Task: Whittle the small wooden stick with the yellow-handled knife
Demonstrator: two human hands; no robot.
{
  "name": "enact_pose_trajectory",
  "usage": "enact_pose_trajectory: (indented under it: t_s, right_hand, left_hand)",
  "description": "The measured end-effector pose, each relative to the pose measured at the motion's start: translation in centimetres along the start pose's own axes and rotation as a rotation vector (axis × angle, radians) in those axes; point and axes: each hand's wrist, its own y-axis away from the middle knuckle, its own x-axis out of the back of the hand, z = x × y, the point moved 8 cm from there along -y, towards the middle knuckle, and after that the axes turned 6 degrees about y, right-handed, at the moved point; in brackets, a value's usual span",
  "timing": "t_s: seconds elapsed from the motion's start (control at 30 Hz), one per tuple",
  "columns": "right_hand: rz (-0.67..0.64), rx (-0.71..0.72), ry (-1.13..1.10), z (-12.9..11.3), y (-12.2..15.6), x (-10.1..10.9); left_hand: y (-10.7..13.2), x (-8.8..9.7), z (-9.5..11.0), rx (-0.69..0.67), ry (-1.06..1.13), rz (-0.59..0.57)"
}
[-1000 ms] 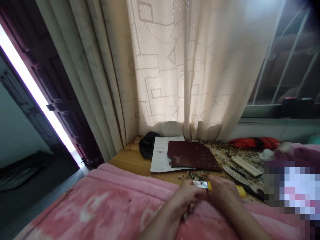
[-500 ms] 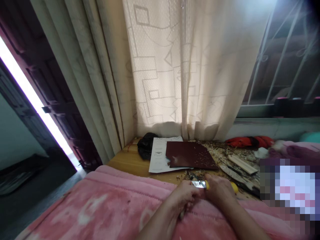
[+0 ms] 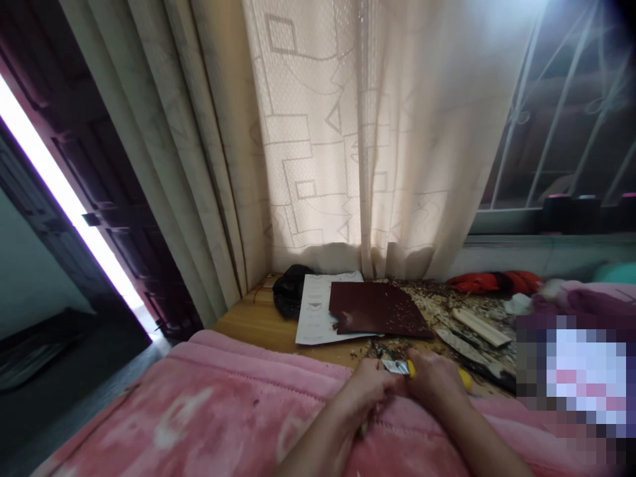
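Note:
In my right hand [image 3: 437, 377] is a yellow-handled utility knife [image 3: 396, 367], gripped with the fingers wrapped round it. Its wide metal blade points left, and the yellow end of the handle shows past the far side of the hand. Close against the blade, my left hand [image 3: 370, 387] is closed, thumb side toward the knife. A bit of something pale pokes out beneath its fingers, too small and hidden to name. Both hands are low over the edge of a pink blanket [image 3: 238, 411], at the front of a wooden tabletop [image 3: 238, 324].
Behind the hands lie a dark red board [image 3: 372, 308] sprinkled with shavings, white printed paper [image 3: 311, 321] and a black plastic bag [image 3: 291, 291]. To the right are a knife with a broad blade [image 3: 472, 354], a pale wooden strip [image 3: 481, 327], scattered shavings and a red bundle [image 3: 497, 283].
Almost nothing differs. Both hands and the utility knife hold nearly the same place, with only a slight shift of the fingers.

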Motion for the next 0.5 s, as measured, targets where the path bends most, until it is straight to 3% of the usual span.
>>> enact_pose_trajectory:
  t_s: [0.17,0.5]
  right_hand:
    - [-0.029,-0.019,0.003,0.0,0.0,-0.4]
    - [-0.049,-0.042,-0.011,0.2,0.2,-1.2]
  left_hand:
    - [-0.1,-0.2,1.2,-0.186,-0.016,0.049]
    - [-2.4,0.5,0.2,-0.299,-0.063,0.106]
